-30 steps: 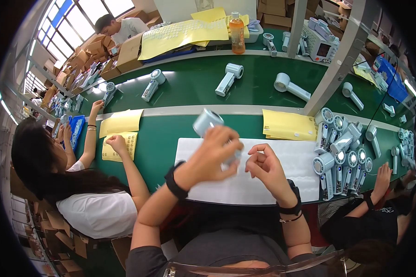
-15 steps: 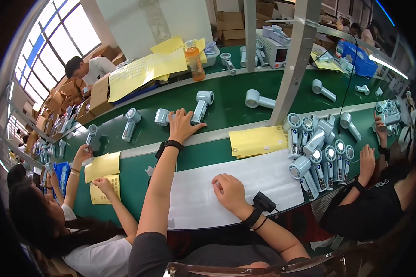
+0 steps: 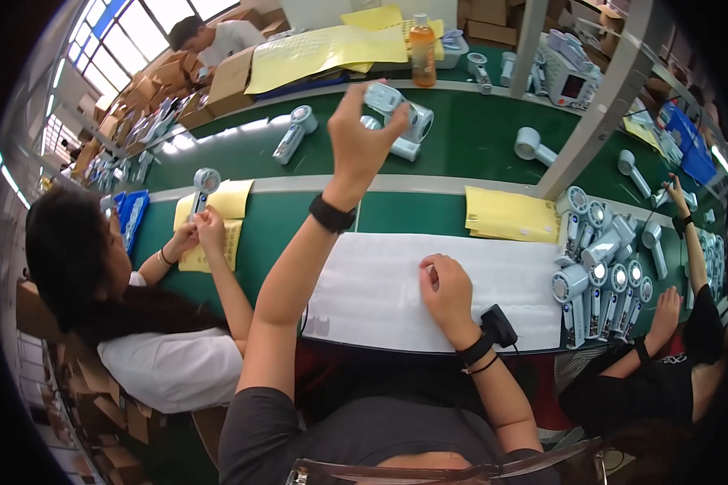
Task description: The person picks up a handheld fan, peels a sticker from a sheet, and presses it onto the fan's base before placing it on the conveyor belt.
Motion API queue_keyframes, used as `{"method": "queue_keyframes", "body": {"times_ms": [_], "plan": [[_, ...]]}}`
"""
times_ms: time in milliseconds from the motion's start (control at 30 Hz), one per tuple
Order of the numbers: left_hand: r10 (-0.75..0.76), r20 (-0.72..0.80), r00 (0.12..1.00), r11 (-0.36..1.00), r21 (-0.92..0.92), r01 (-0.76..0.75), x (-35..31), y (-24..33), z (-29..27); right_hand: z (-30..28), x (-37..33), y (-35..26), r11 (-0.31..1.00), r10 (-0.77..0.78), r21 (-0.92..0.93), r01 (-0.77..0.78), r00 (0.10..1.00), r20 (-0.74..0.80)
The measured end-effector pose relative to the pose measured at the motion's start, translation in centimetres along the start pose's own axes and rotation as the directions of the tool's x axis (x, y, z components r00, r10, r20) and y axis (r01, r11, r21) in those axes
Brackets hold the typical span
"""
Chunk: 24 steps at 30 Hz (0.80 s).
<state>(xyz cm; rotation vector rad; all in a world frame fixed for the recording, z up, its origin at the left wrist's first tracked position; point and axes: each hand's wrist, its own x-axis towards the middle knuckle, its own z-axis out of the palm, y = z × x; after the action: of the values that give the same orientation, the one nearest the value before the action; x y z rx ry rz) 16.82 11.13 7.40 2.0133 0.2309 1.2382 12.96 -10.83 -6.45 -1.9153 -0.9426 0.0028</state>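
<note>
One fan, seemingly behind left hand

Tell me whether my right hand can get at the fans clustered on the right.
Probably yes: your right hand is over the white sheet, and only bare sheet shows between it and the nearest clustered fan.
</note>
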Motion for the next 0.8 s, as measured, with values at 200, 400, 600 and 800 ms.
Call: {"method": "queue_keyframes", "body": {"times_ms": [200, 400, 600, 800], "plan": [[0.122, -0.404, 0.907, 0.898, -0.344, -0.274, -7.2, 8.4, -9.9, 4.1, -3.0, -4.9, 0.972, -0.217, -0.06, 0.226, 0.967, 0.131], [0.091, -0.572, 0.815, 0.992, -0.02, -0.125, -15.4, 10.4, -16.4, 7.3, -5.8, -7.9, 0.924, -0.382, 0.068, 0.377, 0.892, 0.24], [-0.039, -0.58, 0.813, 0.999, -0.031, 0.026, -17.9, 8.1, -16.6, 8.2, -6.1, -8.1, 0.957, -0.264, 0.188, 0.22, 0.931, 0.251], [-0.067, -0.518, 0.853, 0.997, -0.013, 0.07, -18.9, 6.7, -15.3, 8.5, -6.3, -9.1, 0.963, -0.27, 0.06, 0.264, 0.948, 0.169]]}}
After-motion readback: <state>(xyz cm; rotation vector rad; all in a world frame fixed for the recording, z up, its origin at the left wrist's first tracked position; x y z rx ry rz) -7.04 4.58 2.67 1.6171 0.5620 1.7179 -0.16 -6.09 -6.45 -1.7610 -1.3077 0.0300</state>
